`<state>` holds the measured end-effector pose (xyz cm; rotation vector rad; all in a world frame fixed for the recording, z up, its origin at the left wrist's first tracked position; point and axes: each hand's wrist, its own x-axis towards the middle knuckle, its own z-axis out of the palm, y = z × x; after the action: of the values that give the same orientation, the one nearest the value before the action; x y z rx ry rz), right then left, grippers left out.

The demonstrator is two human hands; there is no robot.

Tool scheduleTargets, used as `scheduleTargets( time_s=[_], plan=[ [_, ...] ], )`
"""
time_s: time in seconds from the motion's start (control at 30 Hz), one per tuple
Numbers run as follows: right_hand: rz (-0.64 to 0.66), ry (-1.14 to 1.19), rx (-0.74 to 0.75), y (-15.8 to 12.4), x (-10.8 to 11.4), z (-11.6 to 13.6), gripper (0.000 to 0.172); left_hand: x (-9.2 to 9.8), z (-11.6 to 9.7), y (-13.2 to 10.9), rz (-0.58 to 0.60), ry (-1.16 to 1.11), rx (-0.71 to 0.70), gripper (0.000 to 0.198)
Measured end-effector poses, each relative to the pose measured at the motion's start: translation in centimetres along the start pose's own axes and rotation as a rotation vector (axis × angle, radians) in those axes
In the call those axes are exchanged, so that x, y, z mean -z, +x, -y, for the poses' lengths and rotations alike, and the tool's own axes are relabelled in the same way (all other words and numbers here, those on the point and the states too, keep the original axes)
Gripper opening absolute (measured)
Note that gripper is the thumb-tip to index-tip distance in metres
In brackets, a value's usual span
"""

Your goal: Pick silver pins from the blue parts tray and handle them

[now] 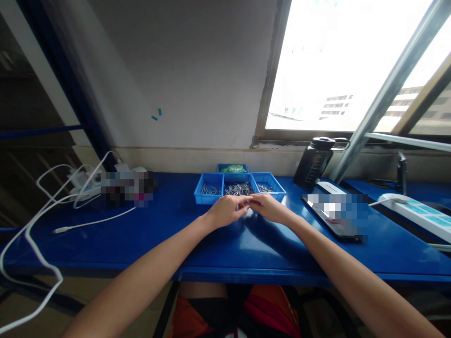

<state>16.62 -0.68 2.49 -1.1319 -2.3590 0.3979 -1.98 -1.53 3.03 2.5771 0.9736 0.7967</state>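
in blue bins [207,200], metal pieces [239,188]; nearby left hand [226,211], right hand [269,208]: cannot tell either grip

A glossy desktop [260,256] was seen.
At twelve o'clock, shiny metal pieces [239,188] were held in plastic trays [206,199].

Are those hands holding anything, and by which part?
I can't tell: the left hand and right hand are close together, anything between them too small to see.
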Motion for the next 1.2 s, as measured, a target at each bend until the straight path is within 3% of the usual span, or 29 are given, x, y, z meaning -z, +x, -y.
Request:
scheduleTargets(
  time_s=[0.23, 0.47, 0.57, 0.77, 0.9, 1.2],
  plan=[
    [0.005, 0.009, -0.016, 0.0, 0.1, 0.2, 0.021, 0.0, -0.1, -0.1, -0.002, 0.055, 0.011, 0.039],
    [-0.111, -0.058, -0.069, 0.0, 0.7, 0.1, 0.019, 0.2, 0.2, 0.1, -0.175, 0.192, 0.132, 0.034],
    [-0.157, -0.068, -0.062, 0.0, 1.0, 0.1, 0.019, 0.4, 0.3, 0.1, -0.197, 0.213, 0.176, 0.03],
    [-0.239, -0.055, -0.054, 0.0, 1.2, 0.8, 0.018, 0.2, 0.5, 0.2, -0.068, 0.261, 0.227, 0.027],
    [-0.205, -0.042, -0.033, 0.0, 1.1, 1.1, 0.018, 0.0, 0.5, 0.1, 0.052, 0.245, 0.201, 0.026],
    [-0.147, -0.068, -0.069, 0.0, 1.3, 0.1, 0.024, 0.2, 0.6, 0.0, 0.025, 0.234, 0.221, 0.021]
  ],
)
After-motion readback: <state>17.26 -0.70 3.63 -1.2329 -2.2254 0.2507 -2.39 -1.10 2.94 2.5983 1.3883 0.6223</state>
